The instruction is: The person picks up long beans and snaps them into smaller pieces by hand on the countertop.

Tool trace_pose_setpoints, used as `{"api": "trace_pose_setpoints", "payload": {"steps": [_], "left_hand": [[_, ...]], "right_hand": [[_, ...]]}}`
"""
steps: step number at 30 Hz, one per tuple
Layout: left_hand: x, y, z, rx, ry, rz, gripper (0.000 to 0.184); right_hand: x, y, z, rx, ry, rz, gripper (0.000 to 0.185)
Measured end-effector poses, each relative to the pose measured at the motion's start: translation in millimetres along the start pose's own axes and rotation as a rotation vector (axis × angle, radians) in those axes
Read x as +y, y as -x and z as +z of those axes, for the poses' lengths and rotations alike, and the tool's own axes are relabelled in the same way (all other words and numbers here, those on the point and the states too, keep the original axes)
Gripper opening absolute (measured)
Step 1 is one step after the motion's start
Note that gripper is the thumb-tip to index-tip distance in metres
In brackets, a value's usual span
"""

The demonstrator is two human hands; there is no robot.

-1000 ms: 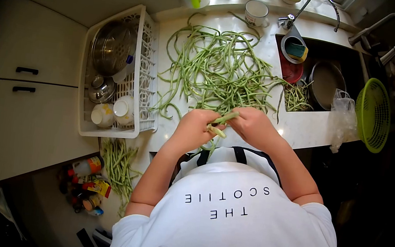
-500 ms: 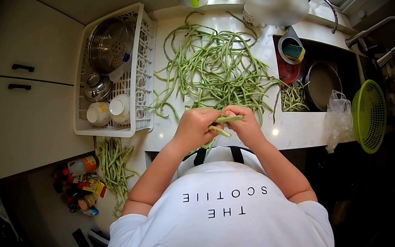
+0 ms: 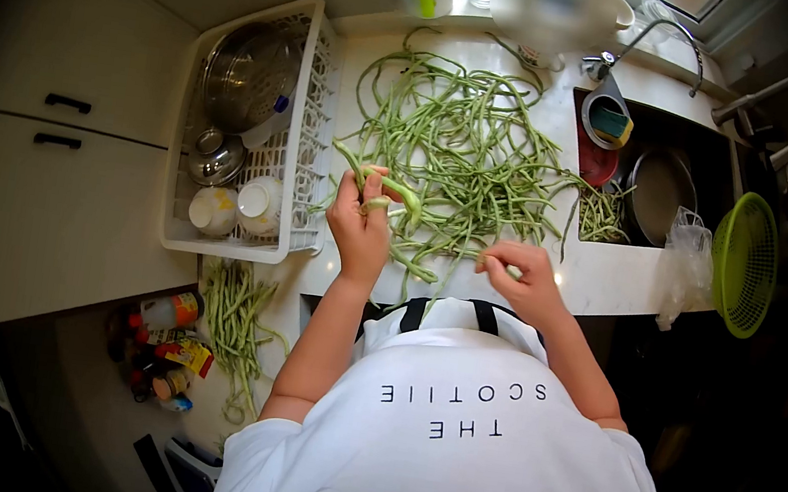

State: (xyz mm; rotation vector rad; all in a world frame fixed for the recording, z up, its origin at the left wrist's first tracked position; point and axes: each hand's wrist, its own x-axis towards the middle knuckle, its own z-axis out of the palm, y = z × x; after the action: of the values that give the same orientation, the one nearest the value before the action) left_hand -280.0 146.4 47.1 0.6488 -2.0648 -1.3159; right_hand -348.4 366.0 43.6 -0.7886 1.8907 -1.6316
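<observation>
My left hand (image 3: 361, 226) is raised over the counter beside the white rack, its fingers closed round green long beans (image 3: 403, 193) that bend out on both sides. Lower and to the right, my right hand (image 3: 525, 283) is closed, with a short piece of long bean (image 3: 513, 273) showing pale green at its fingers. Behind both hands spreads a large tangled heap of long beans (image 3: 468, 146) on the white counter (image 3: 591, 274).
A white dish rack (image 3: 310, 164) with pots and bowls stands left. Below it lies a bundle of long beans (image 3: 237, 325) near several bottles. At right, the sink (image 3: 716, 140) holds a pan (image 3: 663, 193) and bean pieces (image 3: 603, 215); a plastic bag (image 3: 686, 262) and green basket (image 3: 744, 265) are beside it.
My hands were together over a bean at the counter's front edge. They have parted: the left went up and left with beans, the right moved right and down. The view has shifted slightly.
</observation>
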Motion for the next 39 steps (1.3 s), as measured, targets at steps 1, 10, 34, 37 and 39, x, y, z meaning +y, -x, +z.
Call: {"api": "trace_pose_setpoints", "payload": {"steps": [1,10,34,37,39], "left_hand": [[-1,-2,-3,0.015,0.145,-0.069,0.021],[6,-23,-35,0.217,0.71,-0.247,0.028],[141,130,-346,0.566,-0.18,-0.268,0.035],[82,117,-354,0.5,-0.508,-0.349,0.028],[25,105,-344,0.44,-0.787,-0.357,0.03]], "right_hand": [[-2,3,-6,0.013,0.004,-0.006,0.011],[13,23,-113,0.521,0.187,0.052,0.021],[84,-106,-63,-0.077,0.784,0.063,0.025],[82,-108,-52,-0.159,0.838,-0.014,0.025],[75,-106,-43,-0.145,0.819,-0.019,0.024]]}}
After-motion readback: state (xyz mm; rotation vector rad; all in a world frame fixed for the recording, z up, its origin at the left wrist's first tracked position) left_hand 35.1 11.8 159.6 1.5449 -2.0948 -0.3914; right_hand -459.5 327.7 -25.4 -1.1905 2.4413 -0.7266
